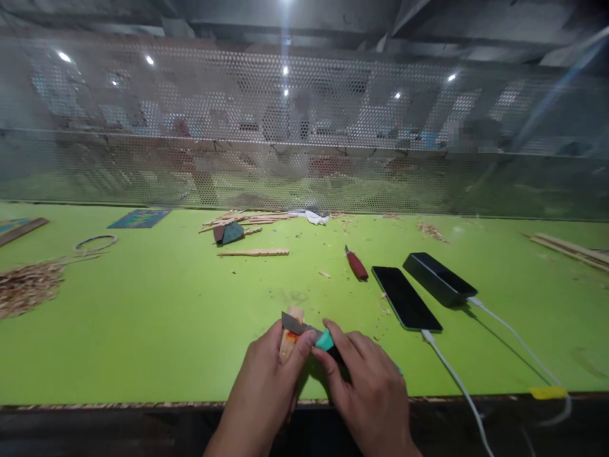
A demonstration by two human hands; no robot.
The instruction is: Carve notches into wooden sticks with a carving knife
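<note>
At the near edge of the green table, my left hand (269, 371) is closed around a small piece of pale wood (287, 346) with an orange-red patch on it. My right hand (368, 381) grips a utility knife (325, 341) with a teal and dark handle. Its grey blade lies slantwise across the wood, pointing up and left. My left thumb presses on the blade near the handle. The lower part of the wood is hidden by my fingers. Beyond my hands lie a red-handled carving knife (356, 264) and a carved wooden stick (254, 252).
A phone (406, 298) and a black power bank (440, 279), both with white cables, lie to the right. Wood shavings (31, 289) are heaped at left. Carved sticks (247, 219) and sandpaper pieces (232, 233) lie at the back, before a perforated metal screen (304, 127).
</note>
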